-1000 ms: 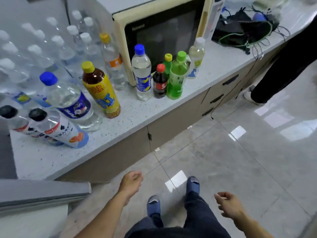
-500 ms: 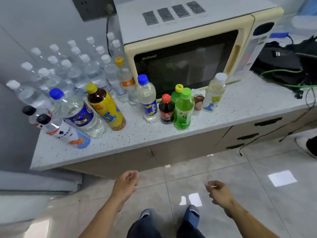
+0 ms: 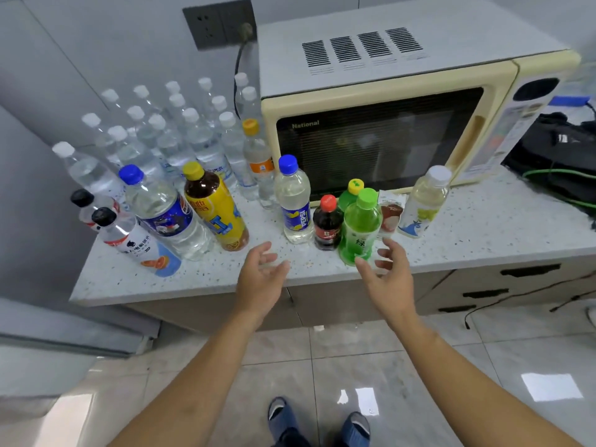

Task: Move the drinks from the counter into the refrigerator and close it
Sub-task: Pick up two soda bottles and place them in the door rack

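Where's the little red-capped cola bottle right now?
In the head view, the red-capped cola bottle stands near the counter's front edge, between the Pepsi bottle and the green bottle.

My left hand (image 3: 261, 272) and right hand (image 3: 387, 275) are now raised from beside my legs to the counter (image 3: 483, 227) edge, fingers spread, the right just beside the green bottle (image 3: 359, 230).

A yellow-capped green bottle (image 3: 351, 196) stands mostly hidden behind the green-capped bottle (image 3: 360, 230). The small packet (image 3: 391, 211)'s print is unreadable. The black bag (image 3: 561, 156) at the worktop's right end is cut off by the picture's edge.
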Available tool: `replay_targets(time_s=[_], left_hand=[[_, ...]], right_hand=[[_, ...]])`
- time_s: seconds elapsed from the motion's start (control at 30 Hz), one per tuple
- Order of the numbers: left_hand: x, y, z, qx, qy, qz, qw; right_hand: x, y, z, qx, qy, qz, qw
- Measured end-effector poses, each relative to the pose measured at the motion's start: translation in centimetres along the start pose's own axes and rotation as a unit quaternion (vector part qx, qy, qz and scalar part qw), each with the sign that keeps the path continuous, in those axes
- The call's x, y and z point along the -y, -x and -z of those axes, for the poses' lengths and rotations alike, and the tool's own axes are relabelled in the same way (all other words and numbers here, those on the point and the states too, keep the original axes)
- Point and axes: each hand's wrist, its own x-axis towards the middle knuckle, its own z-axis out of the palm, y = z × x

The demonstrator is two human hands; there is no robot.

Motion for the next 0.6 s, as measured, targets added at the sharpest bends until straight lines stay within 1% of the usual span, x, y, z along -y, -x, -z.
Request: replay_targets(time_s=[0.07, 0.13, 0.27, 0.4, 0.6], left_hand=[[-1.8, -1.6, -0.4, -0.019, 0.013, -0.023, 0.999], [-3.6, -3.0, -0.8, -0.021, 0.021, -0.045, 0.999], [-6.9, -5.3, -1.2, -0.025, 0.0, -0.102, 0.994], [-8.6, -6.7, -2.2, -0.013, -0.027, -0.148, 0.988], [-9.2, -7.4, -3.1, -0.016, -0.053, -0.137, 0.989]], right_hand=[[1.2, -1.0, -0.4, -0.016, -0.008, 0.035, 0.999], [2.0, -1.8, -0.8, -0.022, -0.004, 0.053, 0.998], [3.0, -3.0, -1.7, -0.03, 0.017, 0.108, 0.994], [3.6, -3.3, -2.5, -0.041, 0.016, 0.107, 0.993], [4.0, -3.0, -2.9, -0.071, 0.019, 0.091, 0.993]])
